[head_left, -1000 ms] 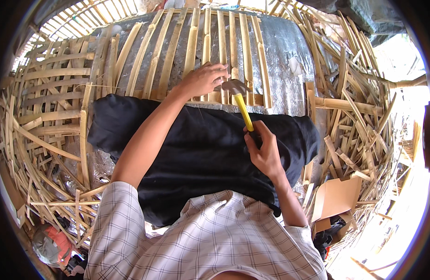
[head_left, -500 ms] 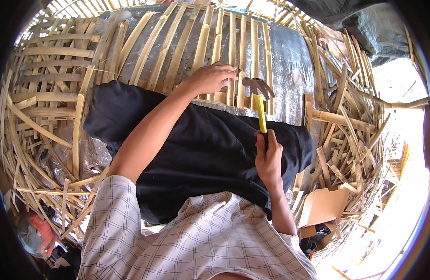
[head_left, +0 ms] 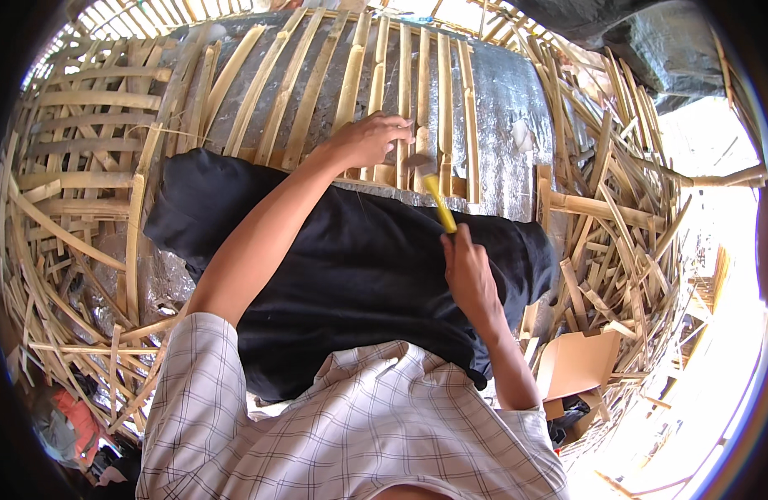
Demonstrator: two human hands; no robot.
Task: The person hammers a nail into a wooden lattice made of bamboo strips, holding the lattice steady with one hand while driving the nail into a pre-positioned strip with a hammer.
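My right hand (head_left: 471, 279) grips a claw hammer (head_left: 441, 200) by its yellow and dark handle. The hammer's head, a little blurred, is over the near end of a bamboo strip (head_left: 422, 100). Just left of it is my left hand (head_left: 369, 142), its fingers bent together above the strips' near ends. Whatever those fingers pinch, if anything, is too small to make out. Several split bamboo strips lie side by side, pointing away from me, with gaps between them. A bamboo crosspiece (head_left: 386, 175) runs beneath their near ends.
Black cloth (head_left: 351, 267) covers my legs, close to the strips. Grey plastic sheeting (head_left: 513, 125) lies under the strips. A woven bamboo lattice (head_left: 100, 100) stands at left. Heaped bamboo pieces (head_left: 609, 267) and an open cardboard box (head_left: 577, 367) are at right.
The hammer has swung left and slightly down, its head now closer to my left hand. My right hand has shifted a little left; my left hand stays near the same strips.
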